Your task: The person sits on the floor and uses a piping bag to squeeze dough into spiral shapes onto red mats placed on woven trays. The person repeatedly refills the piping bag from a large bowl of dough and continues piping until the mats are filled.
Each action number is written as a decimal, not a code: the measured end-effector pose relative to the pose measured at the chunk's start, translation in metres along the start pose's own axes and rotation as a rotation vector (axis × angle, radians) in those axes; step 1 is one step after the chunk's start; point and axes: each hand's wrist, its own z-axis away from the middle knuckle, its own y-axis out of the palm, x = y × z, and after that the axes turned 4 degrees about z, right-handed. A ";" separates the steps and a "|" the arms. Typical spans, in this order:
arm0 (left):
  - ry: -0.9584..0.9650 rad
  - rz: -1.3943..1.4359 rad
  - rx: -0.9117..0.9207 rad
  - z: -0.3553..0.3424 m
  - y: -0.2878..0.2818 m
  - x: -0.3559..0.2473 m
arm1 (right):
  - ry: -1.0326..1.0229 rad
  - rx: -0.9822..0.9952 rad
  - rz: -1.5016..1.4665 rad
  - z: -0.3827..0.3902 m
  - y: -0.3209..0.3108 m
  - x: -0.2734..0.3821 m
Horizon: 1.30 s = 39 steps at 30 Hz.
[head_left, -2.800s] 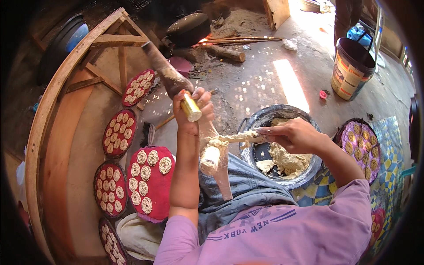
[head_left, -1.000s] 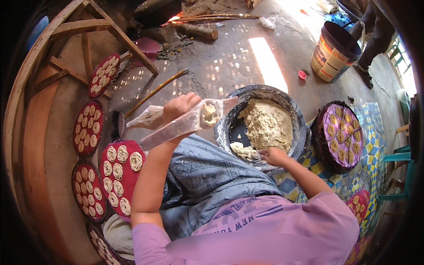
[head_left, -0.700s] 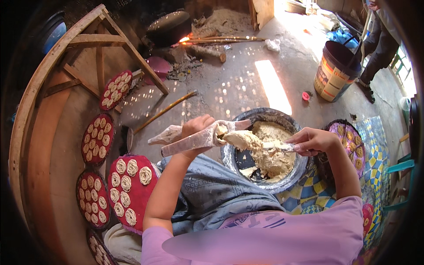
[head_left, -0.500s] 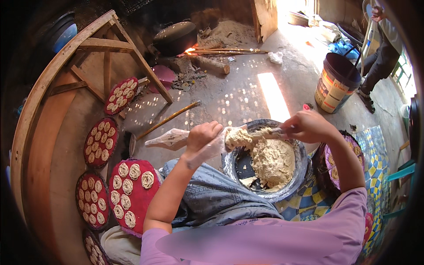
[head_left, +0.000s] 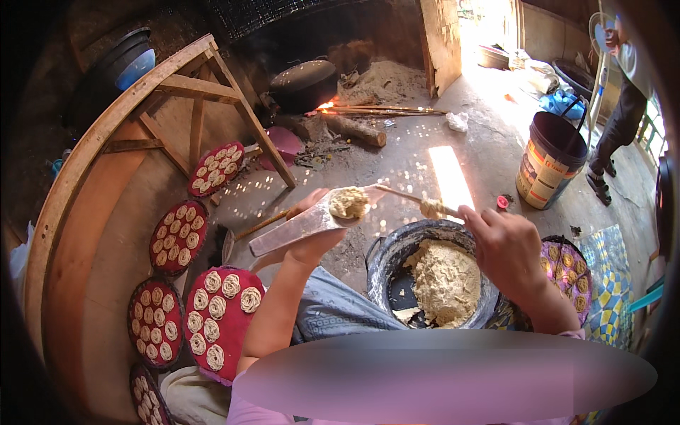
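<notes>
A pale long tool (head_left: pixel 297 230), with a lump of dough (head_left: pixel 348 203) in its wider end, lies across my left hand (head_left: pixel 322 244). My left hand grips it from beneath, and its fingers are partly hidden. I cannot make out the tool's exact kind. In my right hand (head_left: pixel 501 241) is a thin stick (head_left: pixel 404 194) with dough stuck on it, its tip by the tool's end. Below my hands stands a black basin (head_left: pixel 379 283) holding a large mound of pale dough (head_left: pixel 446 280).
Round red trays (head_left: pixel 237 326) with dough rosettes line the left, near a leaning wooden frame (head_left: pixel 106 145). Farther off, a dark pot (head_left: pixel 304 79) sits over a fire. At right are a bucket (head_left: pixel 542 177), a patterned mat (head_left: pixel 609 276) and a standing person (head_left: pixel 623 120).
My left hand has turned the pale tool so its dough-filled end shows, away from the basin. My right hand has dropped lower, with the stick now angled toward that end.
</notes>
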 end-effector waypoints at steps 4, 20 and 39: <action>0.140 -0.187 -0.015 -0.019 0.006 -0.014 | -0.083 -0.080 0.027 -0.005 -0.005 -0.006; -0.055 -0.010 0.078 -0.009 -0.004 -0.018 | -0.248 -0.081 0.176 -0.001 -0.028 -0.015; -0.167 0.072 -0.115 -0.023 0.004 -0.036 | 0.234 -0.127 -0.986 -0.014 0.056 0.045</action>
